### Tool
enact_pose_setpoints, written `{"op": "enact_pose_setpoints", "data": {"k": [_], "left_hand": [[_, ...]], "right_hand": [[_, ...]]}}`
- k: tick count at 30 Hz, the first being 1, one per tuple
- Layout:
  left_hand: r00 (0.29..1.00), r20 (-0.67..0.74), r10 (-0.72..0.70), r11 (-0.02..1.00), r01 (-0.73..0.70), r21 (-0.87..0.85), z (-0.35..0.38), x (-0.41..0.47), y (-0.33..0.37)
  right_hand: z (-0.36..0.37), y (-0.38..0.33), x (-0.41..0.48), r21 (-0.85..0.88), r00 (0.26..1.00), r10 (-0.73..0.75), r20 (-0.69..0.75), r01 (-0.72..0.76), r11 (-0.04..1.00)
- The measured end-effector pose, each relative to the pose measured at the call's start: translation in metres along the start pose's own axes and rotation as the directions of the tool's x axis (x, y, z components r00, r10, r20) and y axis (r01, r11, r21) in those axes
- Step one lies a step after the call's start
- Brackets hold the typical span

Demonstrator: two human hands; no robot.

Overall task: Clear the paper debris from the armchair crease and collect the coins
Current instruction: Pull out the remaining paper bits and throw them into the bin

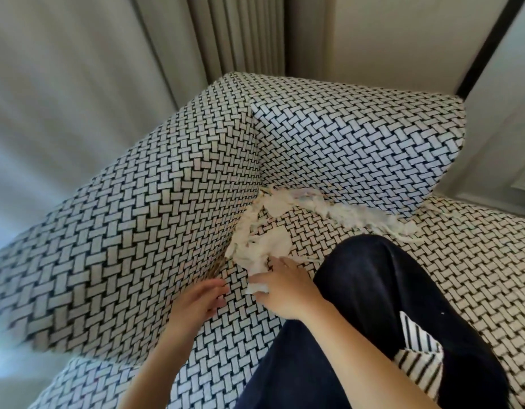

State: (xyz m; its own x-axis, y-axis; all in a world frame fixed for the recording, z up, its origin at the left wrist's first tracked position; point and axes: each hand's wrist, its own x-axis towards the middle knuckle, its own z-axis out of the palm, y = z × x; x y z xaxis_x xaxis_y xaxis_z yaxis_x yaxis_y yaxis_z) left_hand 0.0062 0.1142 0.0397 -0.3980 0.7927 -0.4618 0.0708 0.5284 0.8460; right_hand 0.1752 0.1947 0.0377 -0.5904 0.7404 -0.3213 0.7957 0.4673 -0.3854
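Barely begun, it seems: torn white paper scraps line the crease of the black-and-white woven armchair, right hand pinching some, left hand spread beside, no coins visible.

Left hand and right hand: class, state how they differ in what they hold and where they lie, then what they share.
The left hand holds nothing and is loosely open; the right hand grips some paper debris. The left hand lies by the armrest, clear of the paper; the right hand is at the pile's near end. Both are bare and close to the seat cushion.
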Motion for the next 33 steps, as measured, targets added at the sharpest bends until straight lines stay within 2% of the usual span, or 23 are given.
{"op": "enact_pose_setpoints", "data": {"k": [3,6,8,11,13,15,17,19,27,30,33], "left_hand": [[1.0,0.018,0.009,1.0,-0.01,0.003,0.004,-0.001,0.001],[1.0,0.016,0.002,1.0,-0.002,-0.019,0.004,-0.002,-0.001],[1.0,0.004,0.007,1.0,-0.007,-0.023,0.004,-0.003,-0.002],[1.0,-0.005,0.017,0.999,-0.017,-0.032,0.005,-0.003,-0.003],[1.0,-0.01,0.028,0.999,-0.029,-0.041,0.006,-0.002,-0.002],[0.999,-0.011,0.047,0.998,-0.047,-0.039,0.009,0.0,-0.001],[0.997,-0.005,0.073,0.997,-0.073,-0.03,0.014,0.003,0.001],[0.995,0.002,0.096,0.995,-0.096,-0.031,0.022,0.005,0.004],[0.972,0.034,0.234,0.971,-0.236,0.05,0.064,0.018,0.016],[0.949,0.059,0.308,0.936,-0.314,0.162,0.073,0.026,0.021],[0.916,0.083,0.392,0.869,-0.398,0.293,0.081,0.037,0.027]], "right_hand": [[0.002,0.0,-0.001,-0.083,0.999,0.007,0.05,-0.003,0.997],[0.001,-0.003,-0.001,-0.045,0.999,-0.006,-0.054,0.003,0.999],[0.0,-0.005,-0.004,0.068,0.984,-0.021,-0.175,0.033,0.997],[-0.007,-0.005,-0.003,0.398,0.947,0.063,-0.314,0.071,0.914],[-0.015,-0.003,-0.003,0.635,0.926,0.158,-0.343,0.105,0.766],[-0.025,0.0,-0.005,0.87,0.903,0.293,-0.314,0.15,0.47],[-0.034,0.004,-0.007,0.964,0.872,0.422,-0.246,0.177,0.196],[-0.039,0.007,-0.008,0.978,0.85,0.487,-0.2,0.207,0.04],[-0.044,0.01,-0.009,0.878,0.853,0.501,-0.143,0.343,-0.333],[-0.046,0.011,-0.011,0.798,0.895,0.419,-0.155,0.363,-0.481],[-0.047,0.012,-0.012,0.733,0.903,0.404,-0.145,0.372,-0.569]]}}
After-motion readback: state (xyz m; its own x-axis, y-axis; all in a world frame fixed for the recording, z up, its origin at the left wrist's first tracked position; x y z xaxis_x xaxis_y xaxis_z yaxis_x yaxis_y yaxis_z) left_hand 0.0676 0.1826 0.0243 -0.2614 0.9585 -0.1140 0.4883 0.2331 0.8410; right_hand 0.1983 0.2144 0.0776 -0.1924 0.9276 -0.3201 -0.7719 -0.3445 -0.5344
